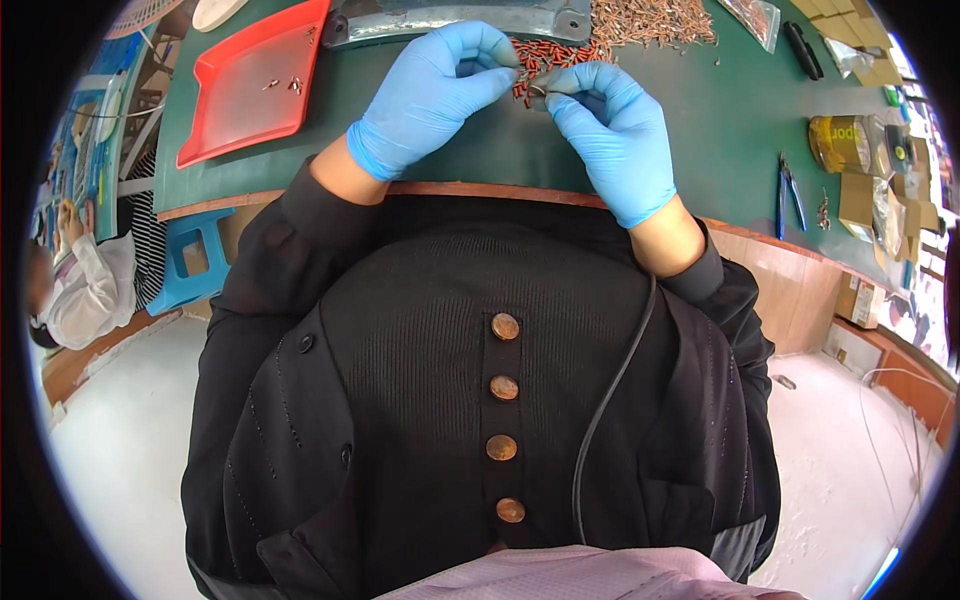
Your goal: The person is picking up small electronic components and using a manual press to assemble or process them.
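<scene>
Both gloved hands meet at 12 o'clock on the green counter (720, 120). The left hand (430, 95) and right hand (610, 130) pinch 1 small metal part (537, 91) beside the red sleeve pile (545, 55). It looks light, stiff and slippery; fingertip grips at its ends suit it.

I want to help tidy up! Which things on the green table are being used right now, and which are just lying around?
Being used:
left hand and right hand, in blue gloves, pinching a small piece between them
pile of small red sleeves right by the fingers
heap of small copper parts

Just lying around:
red tray, nearly bare
blue-handled pliers
roll of tape
black marker
</scene>
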